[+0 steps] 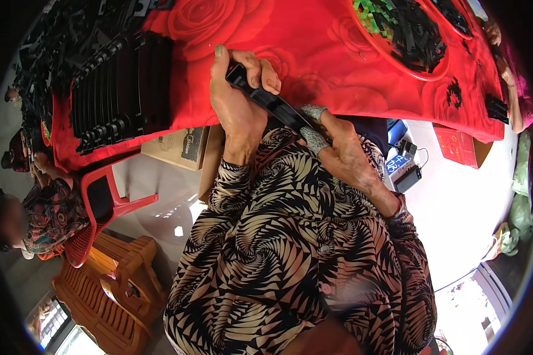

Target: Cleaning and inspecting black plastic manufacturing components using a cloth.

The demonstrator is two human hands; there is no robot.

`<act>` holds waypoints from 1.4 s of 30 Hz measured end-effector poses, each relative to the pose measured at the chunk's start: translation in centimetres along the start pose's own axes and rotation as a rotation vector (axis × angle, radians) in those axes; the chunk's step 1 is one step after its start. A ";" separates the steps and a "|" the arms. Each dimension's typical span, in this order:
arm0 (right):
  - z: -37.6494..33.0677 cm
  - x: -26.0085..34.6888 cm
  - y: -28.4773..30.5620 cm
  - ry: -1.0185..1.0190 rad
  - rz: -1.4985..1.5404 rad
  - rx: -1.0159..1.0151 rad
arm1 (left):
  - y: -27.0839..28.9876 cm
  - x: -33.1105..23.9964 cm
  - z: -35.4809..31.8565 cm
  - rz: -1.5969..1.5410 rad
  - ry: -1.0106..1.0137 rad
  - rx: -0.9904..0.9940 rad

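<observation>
My left hand point(238, 109) is closed round the upper end of a long, narrow black plastic part point(276, 107), its fingers curled over it. The part slants down to the right, above my lap at the table's front edge. At its lower end, my right hand point(344, 148) grips it between thumb and fingers. Grey speckled coverings wrap the tips of that thumb and finger. Left of my left hand, similar long black parts point(121, 89) lie side by side in a row on the red tablecloth point(213, 29).
A heap of black pieces point(59, 53) lies at the far left. At the far right, a red-rimmed tray point(417, 76) holds black and green pieces. Below are a cardboard box point(175, 148), a red chair point(103, 189) and a red box point(456, 145). Another person point(50, 207) sits at left.
</observation>
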State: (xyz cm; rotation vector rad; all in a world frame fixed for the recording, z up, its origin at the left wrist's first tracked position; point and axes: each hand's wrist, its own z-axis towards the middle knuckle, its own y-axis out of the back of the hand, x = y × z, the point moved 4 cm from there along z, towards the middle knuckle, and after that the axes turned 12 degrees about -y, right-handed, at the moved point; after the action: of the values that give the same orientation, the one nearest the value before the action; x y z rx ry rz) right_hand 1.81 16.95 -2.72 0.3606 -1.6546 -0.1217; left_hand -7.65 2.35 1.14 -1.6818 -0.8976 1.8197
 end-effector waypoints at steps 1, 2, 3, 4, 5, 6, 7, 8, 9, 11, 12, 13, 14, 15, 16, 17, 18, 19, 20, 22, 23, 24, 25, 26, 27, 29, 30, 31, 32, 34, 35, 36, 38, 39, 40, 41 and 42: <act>0.1 0.2 0.0 0.003 -0.001 -0.001 | 0.0 0.0 0.1 -0.001 -0.003 0.002; 0.1 0.6 0.2 -0.027 -0.001 0.001 | 0.0 0.0 0.2 -0.008 -0.001 -0.003; 0.2 0.9 0.3 -0.055 -0.002 0.002 | -0.1 0.0 0.5 -0.016 -0.002 -0.006; 0.0 1.2 0.6 -0.035 -0.013 0.012 | -0.2 0.0 0.5 -0.036 0.007 0.017; 0.2 1.2 0.8 -0.003 -0.028 0.023 | -0.2 0.1 0.8 -0.059 0.005 0.045; 0.0 0.0 0.7 -0.029 0.014 0.000 | -0.7 0.4 0.5 -0.012 0.003 0.025; 0.4 -0.2 -0.2 -0.023 0.052 0.022 | -0.1 -0.2 0.3 0.012 -0.014 -0.010; 0.2 -0.1 -0.1 0.001 0.020 0.007 | -0.4 0.0 0.0 0.011 0.032 -0.014; 0.2 0.3 -0.1 0.028 -0.011 -0.009 | -0.7 0.1 -0.3 -0.009 0.070 -0.007; 0.2 1.1 -0.5 -0.113 0.062 0.029 | -1.7 0.0 -1.0 0.026 0.041 0.125; 0.1 2.2 -0.2 -0.175 0.098 0.056 | -2.7 -0.4 -1.1 0.105 0.013 0.129; 0.0 2.6 0.1 -0.227 0.113 0.023 | -3.5 -0.6 -1.5 0.129 0.038 0.136; -0.1 2.2 0.2 -0.243 0.152 -0.010 | -4.5 -0.9 -1.9 0.193 0.020 0.161; -0.1 1.8 0.1 -0.260 0.191 -0.040 | -4.8 -0.6 -2.1 0.173 0.010 0.227; -0.2 2.2 0.3 -0.213 0.225 -0.094 | -5.3 -0.7 -2.3 0.201 0.013 0.267; -0.3 2.6 0.3 -0.167 0.267 -0.140 | -5.8 -0.9 -2.6 0.237 0.016 0.301; -0.4 3.1 0.7 -0.050 0.063 -0.138 | -6.0 -0.8 -2.8 0.177 0.010 0.310; -0.4 2.4 0.8 0.013 0.075 -0.185 | -6.3 -0.2 -3.0 0.111 0.016 0.330; -0.5 1.5 0.5 -0.022 0.127 -0.212 | -6.2 0.2 -3.1 0.144 0.006 0.356; -0.7 0.3 0.7 -0.108 0.170 -0.191 | -6.2 0.6 -3.2 0.151 0.003 0.402; -0.7 -0.1 0.8 -0.126 0.131 -0.136 | -6.1 0.6 -3.2 0.168 0.015 0.428; -0.6 -0.3 0.9 -0.118 0.184 -0.172 | -6.2 0.5 -3.3 0.182 0.012 0.414; -0.6 0.6 0.8 -0.112 0.237 -0.216 | -6.2 0.8 -3.3 0.183 -0.005 0.413; -0.7 1.2 0.7 -0.084 0.229 -0.196 | -6.1 1.1 -3.4 0.175 -0.034 0.420; -0.7 0.4 0.6 -0.071 0.227 -0.189 | -6.1 1.2 -3.5 0.166 -0.063 0.427; -0.7 -2.9 0.8 -0.136 0.437 -0.234 | -6.7 1.2 -3.9 0.160 -0.056 0.430; -1.1 -3.7 0.7 -0.126 0.406 -0.209 | -6.8 1.1 -4.1 0.173 -0.057 0.447; -1.2 -3.9 0.8 -0.116 0.405 -0.206 | -6.9 1.1 -4.3 0.187 -0.057 0.461; -1.2 -4.0 0.8 -0.125 0.439 -0.187 | -7.1 1.0 -4.5 0.199 -0.072 0.473; -1.2 -3.7 0.5 -0.120 0.498 -0.151 | -7.1 0.5 -4.8 0.222 -0.067 0.476; -1.1 -3.0 0.5 -0.111 0.493 -0.143 | -6.9 0.4 -4.9 0.244 -0.053 0.473; -1.1 -2.0 0.6 -0.102 0.444 -0.134 | -6.7 0.4 -4.9 0.235 -0.057 0.471; -1.1 -2.1 0.9 -0.081 0.391 -0.078 | -6.9 0.5 -5.0 0.221 -0.056 0.466; -1.1 -2.6 1.0 -0.078 0.390 -0.072 | -7.0 0.5 -5.1 0.206 -0.048 0.461; -1.1 -3.0 1.0 -0.082 0.411 -0.077 | -7.1 0.6 -5.1 0.207 -0.048 0.461; -1.2 -3.5 1.0 -0.087 0.431 -0.081 | -7.1 0.8 -5.2 0.223 -0.045 0.467; -1.3 -4.4 0.9 -0.113 0.599 -0.083 | -7.1 1.1 -5.2 0.238 -0.042 0.473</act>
State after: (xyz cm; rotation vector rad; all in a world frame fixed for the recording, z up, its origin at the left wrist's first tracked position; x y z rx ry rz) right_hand 3.33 19.29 -6.48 -0.2162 -1.7965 0.2412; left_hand -3.14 8.51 5.69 -1.4929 -0.2503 2.0289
